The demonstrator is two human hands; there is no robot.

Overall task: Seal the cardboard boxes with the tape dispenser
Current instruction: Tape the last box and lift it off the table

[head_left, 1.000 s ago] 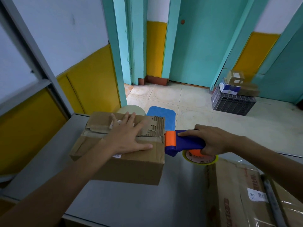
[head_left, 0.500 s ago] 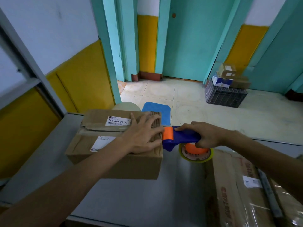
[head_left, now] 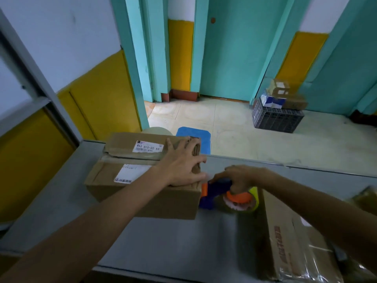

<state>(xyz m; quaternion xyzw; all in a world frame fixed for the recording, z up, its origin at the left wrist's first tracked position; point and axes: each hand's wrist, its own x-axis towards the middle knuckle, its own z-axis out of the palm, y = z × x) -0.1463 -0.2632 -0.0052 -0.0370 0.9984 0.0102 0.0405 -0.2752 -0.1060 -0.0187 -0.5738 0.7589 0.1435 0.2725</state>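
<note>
A grey tabletop [head_left: 163,242] fills the near view, and beyond its far edge lies a pale tiled floor [head_left: 234,135]. On the left, the wall [head_left: 98,88] is white above and yellow below, with a grey window frame [head_left: 30,68] slanting across it. A teal door frame [head_left: 134,58] and a teal door [head_left: 234,48] stand at the back, with a reddish-brown skirting [head_left: 180,95] at the base between them. A blue mat [head_left: 193,137] lies on the floor just past the tabletop, beside a pale round object [head_left: 158,130]. To the right, a dark slatted crate [head_left: 275,120] stands near the wall with small packages [head_left: 279,94] stacked on it. The light is soft and even.
</note>
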